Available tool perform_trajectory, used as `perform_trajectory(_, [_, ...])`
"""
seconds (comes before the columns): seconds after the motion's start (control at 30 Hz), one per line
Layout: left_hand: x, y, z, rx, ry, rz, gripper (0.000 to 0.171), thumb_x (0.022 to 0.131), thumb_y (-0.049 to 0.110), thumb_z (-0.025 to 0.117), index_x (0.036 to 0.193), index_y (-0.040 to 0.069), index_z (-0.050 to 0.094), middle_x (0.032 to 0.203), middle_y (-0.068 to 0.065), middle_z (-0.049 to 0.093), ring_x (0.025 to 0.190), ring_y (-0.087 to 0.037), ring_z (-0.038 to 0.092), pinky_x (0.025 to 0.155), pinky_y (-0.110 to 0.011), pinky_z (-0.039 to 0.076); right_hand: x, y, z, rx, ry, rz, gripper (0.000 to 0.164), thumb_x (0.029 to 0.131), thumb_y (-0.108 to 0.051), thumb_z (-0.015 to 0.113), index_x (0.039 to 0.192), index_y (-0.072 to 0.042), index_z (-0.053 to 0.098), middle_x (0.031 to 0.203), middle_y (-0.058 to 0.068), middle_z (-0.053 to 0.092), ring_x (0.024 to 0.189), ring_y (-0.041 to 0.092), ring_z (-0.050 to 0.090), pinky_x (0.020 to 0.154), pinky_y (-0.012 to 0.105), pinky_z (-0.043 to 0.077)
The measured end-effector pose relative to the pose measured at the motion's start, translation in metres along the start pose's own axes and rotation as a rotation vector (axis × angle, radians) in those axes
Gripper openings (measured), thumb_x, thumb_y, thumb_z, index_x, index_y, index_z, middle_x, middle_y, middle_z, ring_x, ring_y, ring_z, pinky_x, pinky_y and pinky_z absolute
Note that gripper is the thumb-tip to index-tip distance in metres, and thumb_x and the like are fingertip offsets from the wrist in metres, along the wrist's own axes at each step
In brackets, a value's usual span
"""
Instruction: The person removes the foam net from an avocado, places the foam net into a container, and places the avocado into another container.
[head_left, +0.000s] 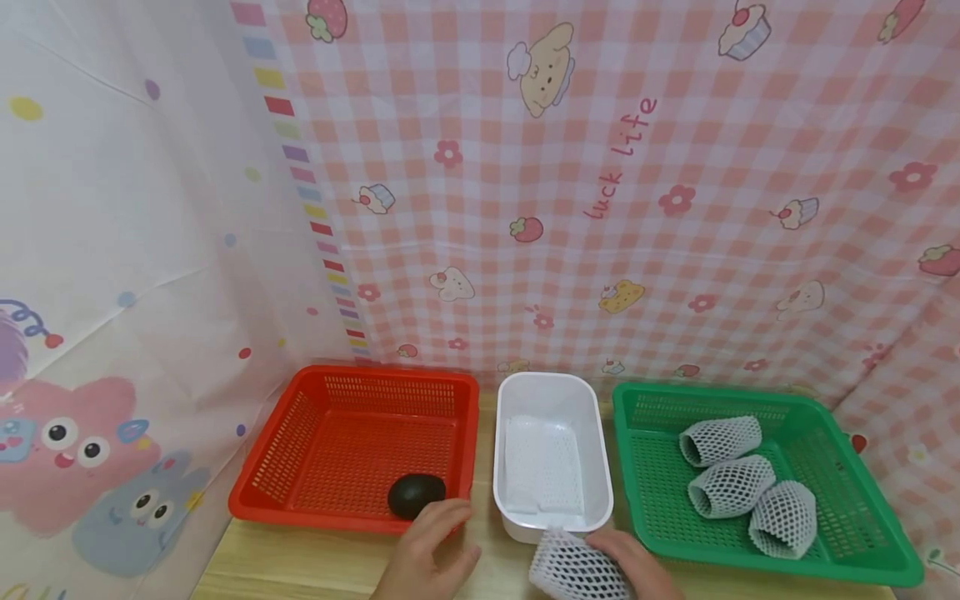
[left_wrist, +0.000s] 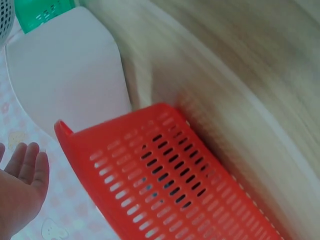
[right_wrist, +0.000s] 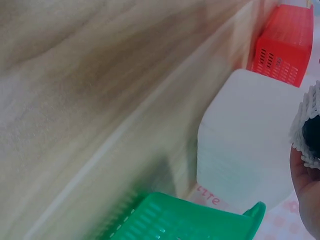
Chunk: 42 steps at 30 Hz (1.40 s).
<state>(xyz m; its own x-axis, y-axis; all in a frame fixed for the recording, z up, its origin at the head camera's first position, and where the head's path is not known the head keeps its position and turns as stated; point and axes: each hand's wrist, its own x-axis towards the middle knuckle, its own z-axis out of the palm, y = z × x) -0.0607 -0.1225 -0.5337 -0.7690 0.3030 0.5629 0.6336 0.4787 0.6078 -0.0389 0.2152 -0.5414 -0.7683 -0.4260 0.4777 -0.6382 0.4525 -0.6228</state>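
1. I see the left hand at the near right corner of the red, rectangular, perforated plastic basket. Its fingers are loosely extended and it has hold of nothing.

2. One dark, smooth, oval fruit, like an avocado, lies in this basket, just beside the left fingers. Whether they touch it, I cannot tell. The raised walls would stop such a round thing from rolling away.

3. The right hand is curled around a white foam-net sleeve, in front of the tub. A dark rounded body shows at the sleeve's end, so I think the grip keeps net and contents together.

4. The deep white plastic tub stands between the two baskets, probably so both hands can reach it. What pale thing lies at its bottom, I cannot make out.

5. In the green, rectangular, perforated plastic basket lie three more white foam-net sleeves. Their rounded shape suggests that they are filled, and the net would soften knocks between them.
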Motion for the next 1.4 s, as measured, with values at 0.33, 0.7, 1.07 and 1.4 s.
perform_trajectory(0.33, [-0.010, -0.005, 0.014, 0.005, 0.004, 0.120, 0.048, 0.079, 0.012, 0.089, 0.124, 0.010, 0.072, 0.126, -0.005, 0.070, 0.114, -0.022, 0.066, 0.103, -0.023, 0.049, -0.005, 0.011, 0.016, -0.062, -0.012, -0.069, 0.069, 0.074, -0.033, 0.093, 0.132, -0.012, 0.064, 0.121, 0.005, 0.067, 0.110, 0.011, 0.062, 0.084, 0.030, 0.055])
perform_trajectory(0.7, [-0.023, -0.012, 0.037, -0.054, -0.065, 0.158, 0.035, 0.088, 0.015, 0.083, 0.120, 0.009, 0.072, 0.116, -0.010, 0.071, 0.107, -0.023, 0.067, 0.092, -0.036, 0.056, -0.016, 0.035, 0.038, -0.114, -0.087, -0.074, 0.058, 0.079, -0.035, 0.089, 0.126, -0.010, 0.067, 0.118, 0.005, 0.068, 0.107, 0.015, 0.063, 0.085, 0.033, 0.055])
perform_trajectory(1.07, [-0.048, -0.045, 0.064, -0.103, -0.264, -0.008, 0.032, 0.098, 0.029, 0.074, 0.124, 0.010, 0.072, 0.122, -0.003, 0.070, 0.113, -0.019, 0.064, 0.092, -0.036, 0.056, -0.051, 0.111, 0.085, -0.186, -0.168, -0.051, 0.060, 0.084, -0.048, 0.085, 0.134, -0.021, 0.065, 0.127, -0.004, 0.066, 0.112, 0.013, 0.062, 0.089, 0.036, 0.055])
perform_trajectory(1.4, [-0.043, -0.039, 0.069, -0.044, -0.308, -0.015, 0.024, 0.096, 0.019, 0.074, 0.117, 0.008, 0.075, 0.114, -0.006, 0.072, 0.108, -0.018, 0.066, 0.092, -0.033, 0.055, -0.048, 0.096, 0.087, -0.102, -0.096, -0.079, 0.059, 0.085, -0.042, 0.086, 0.135, -0.019, 0.064, 0.129, -0.001, 0.066, 0.116, 0.012, 0.062, 0.101, 0.019, 0.046])
